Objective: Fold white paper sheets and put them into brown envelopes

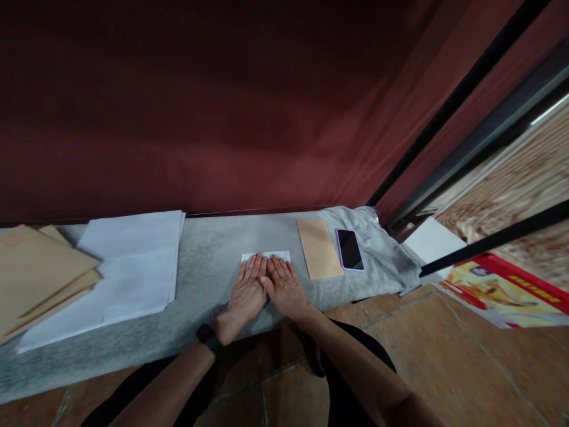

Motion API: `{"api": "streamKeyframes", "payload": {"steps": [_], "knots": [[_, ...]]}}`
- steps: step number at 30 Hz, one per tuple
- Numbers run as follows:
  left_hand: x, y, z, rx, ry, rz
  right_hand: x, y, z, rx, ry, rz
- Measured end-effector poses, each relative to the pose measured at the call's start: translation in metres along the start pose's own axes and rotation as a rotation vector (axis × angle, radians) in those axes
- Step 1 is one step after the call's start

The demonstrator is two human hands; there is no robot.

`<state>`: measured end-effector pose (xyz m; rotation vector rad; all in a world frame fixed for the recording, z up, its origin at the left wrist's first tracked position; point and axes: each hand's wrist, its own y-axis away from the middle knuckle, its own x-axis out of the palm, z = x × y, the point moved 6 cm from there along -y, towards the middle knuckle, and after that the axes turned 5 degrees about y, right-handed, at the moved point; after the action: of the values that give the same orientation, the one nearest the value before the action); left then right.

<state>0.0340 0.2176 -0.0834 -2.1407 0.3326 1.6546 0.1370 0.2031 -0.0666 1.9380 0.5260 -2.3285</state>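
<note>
A small piece of folded white paper [267, 255] lies on the grey cloth of the bench, mostly covered by both hands. My left hand [249, 286] presses flat on it with the fingers stretched out. Beside it my right hand [284, 286] rests flat too, its thumb touching the left hand. Just right of the hands lies a brown envelope [320, 249], flat on the cloth. A phone [350, 249] with a dark screen and a pale purple edge is beyond that envelope.
To the left, large white paper sheets [137, 255] are stacked, partly under several brown envelopes [40, 273]. Grey cloth [208, 255] covers the narrow bench. A dark red wall [222, 118] stands behind. At the right are black bars [498, 242] and a red and yellow box [507, 290].
</note>
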Motion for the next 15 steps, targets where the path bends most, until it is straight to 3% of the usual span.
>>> {"api": "streamKeyframes", "payload": {"steps": [15], "knots": [[-0.008, -0.002, 0.024, -0.096, -0.025, -0.089, 0.008, 0.004, -0.024, 0.107, 0.093, -0.101]]}}
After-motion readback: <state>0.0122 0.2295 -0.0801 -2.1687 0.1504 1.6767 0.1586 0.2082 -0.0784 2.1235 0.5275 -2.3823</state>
